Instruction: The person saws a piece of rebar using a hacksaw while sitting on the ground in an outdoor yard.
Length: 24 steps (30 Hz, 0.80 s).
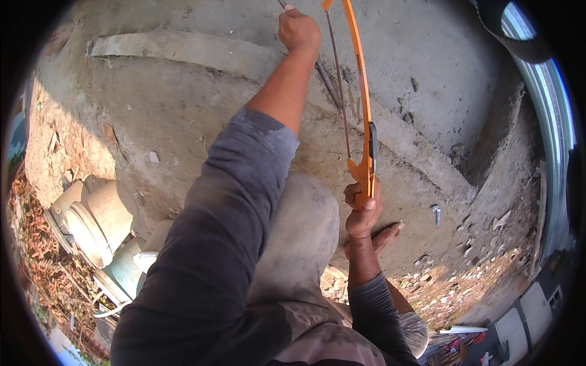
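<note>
My right hand (365, 210) is closed round the handle of an orange bow saw (364, 91), whose curved frame reaches away toward the far edge. Its thin brownish blade (339, 85) runs along the left side of the frame. Farther off, my left hand (299, 29) is wrapped round a dark, thin rod (326, 84), which slants from the top edge down to the right, below the fist. The rod's lower end lies close beside the blade; whether the two touch, I cannot tell. The far end of the saw is cut off by the top edge.
Grey concrete ground with a raised curved ledge (177, 46) lies ahead. Several dirty buckets (101, 213) lie at the left by dry leaves. A small blue-grey object (436, 215) and rubble are right of my bare foot (386, 238). Corrugated metal sheeting (546, 110) borders the right.
</note>
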Tool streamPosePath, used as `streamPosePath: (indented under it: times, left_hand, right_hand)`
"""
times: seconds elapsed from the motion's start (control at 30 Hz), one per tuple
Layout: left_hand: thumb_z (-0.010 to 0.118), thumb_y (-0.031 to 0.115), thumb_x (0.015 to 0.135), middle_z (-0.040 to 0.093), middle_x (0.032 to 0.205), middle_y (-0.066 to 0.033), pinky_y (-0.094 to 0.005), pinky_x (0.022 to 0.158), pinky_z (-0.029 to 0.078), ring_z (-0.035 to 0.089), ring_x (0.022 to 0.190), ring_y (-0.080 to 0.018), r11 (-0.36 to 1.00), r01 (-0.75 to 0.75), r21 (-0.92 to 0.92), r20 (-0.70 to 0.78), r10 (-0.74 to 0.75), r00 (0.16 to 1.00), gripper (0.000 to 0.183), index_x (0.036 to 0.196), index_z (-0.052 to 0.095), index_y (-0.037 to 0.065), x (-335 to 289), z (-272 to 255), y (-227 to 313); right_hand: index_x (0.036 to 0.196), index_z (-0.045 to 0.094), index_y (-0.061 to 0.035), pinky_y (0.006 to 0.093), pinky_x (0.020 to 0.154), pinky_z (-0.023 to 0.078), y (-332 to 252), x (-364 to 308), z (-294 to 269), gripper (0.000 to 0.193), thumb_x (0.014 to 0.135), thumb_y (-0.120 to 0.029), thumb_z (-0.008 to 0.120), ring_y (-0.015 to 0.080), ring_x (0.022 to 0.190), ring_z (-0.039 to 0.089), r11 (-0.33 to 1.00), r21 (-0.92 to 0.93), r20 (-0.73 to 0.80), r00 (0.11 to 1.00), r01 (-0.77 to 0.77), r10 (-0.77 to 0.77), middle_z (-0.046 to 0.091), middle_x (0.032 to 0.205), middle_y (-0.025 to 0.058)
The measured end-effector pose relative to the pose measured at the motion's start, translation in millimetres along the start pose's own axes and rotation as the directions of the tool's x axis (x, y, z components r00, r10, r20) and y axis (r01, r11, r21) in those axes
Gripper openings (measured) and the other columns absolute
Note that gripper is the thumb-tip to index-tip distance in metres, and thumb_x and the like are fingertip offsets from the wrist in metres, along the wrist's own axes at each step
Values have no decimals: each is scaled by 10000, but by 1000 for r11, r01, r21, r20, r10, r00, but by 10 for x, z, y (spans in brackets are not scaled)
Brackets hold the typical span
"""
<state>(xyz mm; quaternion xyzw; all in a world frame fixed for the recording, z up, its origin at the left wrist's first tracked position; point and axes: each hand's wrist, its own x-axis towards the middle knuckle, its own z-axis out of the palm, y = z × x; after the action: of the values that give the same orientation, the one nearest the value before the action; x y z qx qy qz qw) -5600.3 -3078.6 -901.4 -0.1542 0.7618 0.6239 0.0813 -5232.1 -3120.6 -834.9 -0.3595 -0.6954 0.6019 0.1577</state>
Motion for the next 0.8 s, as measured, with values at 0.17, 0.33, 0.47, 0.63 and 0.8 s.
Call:
streamPosePath:
  times: [0.17,0.33,0.47,0.63,0.8]
  left_hand:
    - [289,321,1087,583,945,-149,-404,638,486,529,744,-256,980,172,-100,76,-165,983,449,1283,527,-6,346,-318,120]
    - [308,282,1095,492,829,-45,-307,498,378,376,579,-121,849,393,-354,264,-313,912,385,1313,521,47,340,-445,403]
    - [322,295,1097,479,827,-36,-287,488,328,355,580,-111,841,222,-494,150,-169,974,376,1328,514,69,405,-639,516]
    - [339,304,1095,456,807,-31,-278,485,312,355,583,-104,790,173,-588,65,-167,984,350,1305,499,74,775,-844,446]
    - [356,338,1098,430,736,-16,-277,480,303,329,542,-102,757,181,-628,130,-127,983,336,1257,497,78,812,-758,248]
  right_hand:
    - [1355,516,72,258,587,401,-167,79,116,927,961,-743,319,90,586,477,997,75,75,997,1,-6,530,653,8]
    - [1211,549,69,257,503,355,-155,87,9,869,942,-740,382,95,554,466,995,98,116,993,-29,17,508,630,24]
    - [1323,538,63,256,523,347,-293,240,201,848,962,-694,409,84,561,443,998,47,154,986,50,-57,484,637,-2]
    - [1424,500,41,273,664,435,-265,437,349,768,974,-581,481,112,691,514,980,-31,258,948,199,-184,610,909,77]
    - [1409,498,69,247,598,375,-240,466,313,806,980,-611,445,82,628,451,990,44,283,949,134,-141,551,779,21]
